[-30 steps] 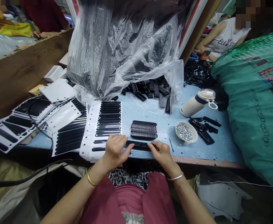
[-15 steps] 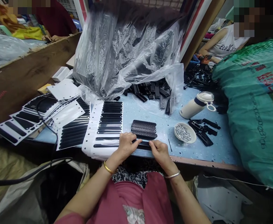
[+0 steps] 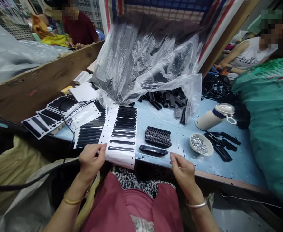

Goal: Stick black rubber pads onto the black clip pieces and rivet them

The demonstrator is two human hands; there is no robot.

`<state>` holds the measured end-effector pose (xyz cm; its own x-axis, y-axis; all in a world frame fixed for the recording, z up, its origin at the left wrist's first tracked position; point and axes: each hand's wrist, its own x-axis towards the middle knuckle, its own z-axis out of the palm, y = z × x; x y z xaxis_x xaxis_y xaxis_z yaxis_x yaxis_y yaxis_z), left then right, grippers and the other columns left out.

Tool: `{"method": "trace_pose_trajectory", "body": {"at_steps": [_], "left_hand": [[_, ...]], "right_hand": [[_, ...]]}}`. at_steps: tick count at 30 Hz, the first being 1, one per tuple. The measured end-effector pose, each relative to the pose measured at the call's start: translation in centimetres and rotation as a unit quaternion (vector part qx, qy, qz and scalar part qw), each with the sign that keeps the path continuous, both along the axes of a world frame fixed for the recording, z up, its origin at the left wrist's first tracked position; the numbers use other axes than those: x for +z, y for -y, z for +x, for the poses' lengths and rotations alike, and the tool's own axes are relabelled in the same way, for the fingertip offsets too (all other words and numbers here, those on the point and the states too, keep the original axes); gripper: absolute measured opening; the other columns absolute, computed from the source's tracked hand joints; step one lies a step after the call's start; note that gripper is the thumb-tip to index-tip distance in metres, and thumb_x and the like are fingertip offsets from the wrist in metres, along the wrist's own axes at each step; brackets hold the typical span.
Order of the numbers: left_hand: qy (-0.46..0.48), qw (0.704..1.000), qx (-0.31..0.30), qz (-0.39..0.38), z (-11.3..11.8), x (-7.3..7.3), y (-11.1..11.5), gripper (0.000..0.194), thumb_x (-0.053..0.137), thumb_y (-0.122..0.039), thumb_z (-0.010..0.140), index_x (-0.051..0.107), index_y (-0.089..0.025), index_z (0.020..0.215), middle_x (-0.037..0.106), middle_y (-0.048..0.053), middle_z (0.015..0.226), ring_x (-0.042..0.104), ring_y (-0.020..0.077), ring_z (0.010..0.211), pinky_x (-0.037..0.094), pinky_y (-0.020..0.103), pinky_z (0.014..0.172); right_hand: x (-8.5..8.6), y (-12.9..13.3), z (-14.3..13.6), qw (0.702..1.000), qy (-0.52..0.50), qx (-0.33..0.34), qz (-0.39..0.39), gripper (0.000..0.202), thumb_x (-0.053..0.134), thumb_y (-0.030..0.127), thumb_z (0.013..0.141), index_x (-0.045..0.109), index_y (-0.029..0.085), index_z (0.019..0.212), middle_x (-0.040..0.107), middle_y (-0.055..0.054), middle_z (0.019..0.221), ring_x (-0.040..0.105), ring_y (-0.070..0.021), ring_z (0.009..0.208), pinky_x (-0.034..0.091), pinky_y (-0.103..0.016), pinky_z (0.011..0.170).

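The white sheet is lying at the left hand's two o'clock; whether bent fingers are pinching its edge is unclear. The right hand is hovering, fingers bent, thumb-forefinger contact unclear; the loose black strip is lying just beside its fingertips, at ten o'clock.

left hand touched a white sheet that overhung the front edge of the table, right hand was just beside a black strip, bowl and bottle sat toward the right edge
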<state>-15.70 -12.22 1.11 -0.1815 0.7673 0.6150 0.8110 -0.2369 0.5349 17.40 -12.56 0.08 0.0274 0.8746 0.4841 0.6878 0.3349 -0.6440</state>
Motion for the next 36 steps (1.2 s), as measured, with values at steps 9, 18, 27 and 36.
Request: {"method": "trace_pose_trajectory", "body": {"at_steps": [9, 18, 27, 36], "left_hand": [[0.372, 0.897, 0.032, -0.237, -0.6, -6.3, 3.5, 0.026, 0.071, -0.04, 0.069, 0.07, -0.015, 0.061, 0.065, 0.002, 0.056, 0.057, 0.0143, 0.054, 0.042, 0.023, 0.054], [0.624, 0.715, -0.088, -0.304, 1.3, -5.4, 4.6, 0.024, 0.082, -0.025, 0.059, 0.074, -0.012, 0.078, 0.07, 0.004, 0.066, 0.061, 0.0137, 0.061, 0.048, 0.024, 0.064], [0.696, 0.657, -0.043, -0.288, 2.7, -4.6, 4.4, 0.025, 0.083, -0.024, 0.055, 0.074, -0.01, 0.075, 0.07, 0.005, 0.065, 0.057, 0.0103, 0.056, 0.042, 0.02, 0.055], [0.691, 0.665, -0.07, -0.275, 2.5, -3.6, 3.1, 0.02, 0.081, -0.025, 0.059, 0.074, -0.01, 0.07, 0.068, 0.004, 0.065, 0.054, 0.0088, 0.056, 0.04, 0.019, 0.056]], "right_hand": [[-1.5, -3.2, -14.6, 0.943, 0.152, 0.289, 0.063, 0.025, 0.05, 0.01, 0.087, 0.064, 0.009, 0.107, 0.067, -0.019, 0.105, 0.061, -0.0296, 0.099, 0.052, -0.045, 0.08], [-4.8, -0.5, -13.6, 0.937, 0.172, 0.287, 0.1, 0.029, 0.052, 0.013, 0.088, 0.062, 0.011, 0.115, 0.067, -0.019, 0.115, 0.055, -0.0346, 0.117, 0.047, -0.05, 0.083], [-4.3, -1.8, -13.9, 0.95, 0.072, 0.289, 0.089, 0.023, 0.061, 0.016, 0.084, 0.067, 0.017, 0.106, 0.072, -0.014, 0.104, 0.062, -0.031, 0.106, 0.051, -0.046, 0.08], [-4.0, -3.7, -15.3, 0.937, -0.014, 0.342, -0.069, 0.015, 0.06, 0.022, 0.085, 0.074, 0.022, 0.091, 0.074, -0.009, 0.098, 0.064, -0.0291, 0.107, 0.048, -0.048, 0.091]]}}
